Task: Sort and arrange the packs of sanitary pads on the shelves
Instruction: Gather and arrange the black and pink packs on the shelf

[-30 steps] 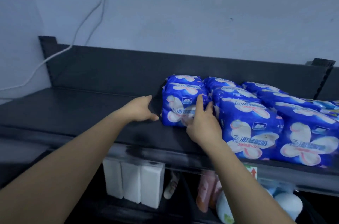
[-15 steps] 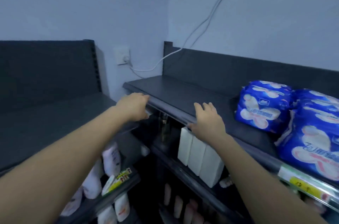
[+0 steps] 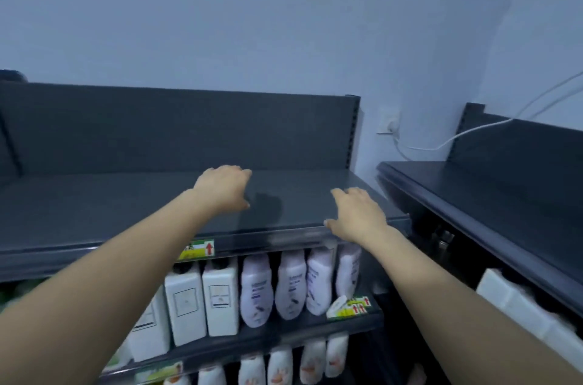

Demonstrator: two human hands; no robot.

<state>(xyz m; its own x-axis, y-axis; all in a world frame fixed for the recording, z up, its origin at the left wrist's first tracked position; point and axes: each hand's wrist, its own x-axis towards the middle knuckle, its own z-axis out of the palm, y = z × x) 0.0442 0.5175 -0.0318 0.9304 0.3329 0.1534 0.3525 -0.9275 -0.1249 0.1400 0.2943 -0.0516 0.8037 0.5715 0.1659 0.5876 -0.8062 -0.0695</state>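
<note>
No packs of sanitary pads are in view now. I face a dark grey top shelf [image 3: 110, 211] with a bare surface. My left hand [image 3: 225, 187] hovers over the middle of that shelf, fingers loosely curled and holding nothing. My right hand [image 3: 358, 216] is over the shelf's front right edge, fingers relaxed, also holding nothing.
A second dark shelf [image 3: 492, 195] stands at a right angle on the right, with white packs [image 3: 517, 305] below it. Under the left shelf stand white bottles [image 3: 202, 302] and lilac bottles [image 3: 287, 287]. A wall socket [image 3: 388, 124] with a white cable [image 3: 473, 132] sits in the corner.
My view has swung left, away from the blue pad packs, which have left the frame. Both hands moved off the packs and now hover over the left shelf, holding nothing.
</note>
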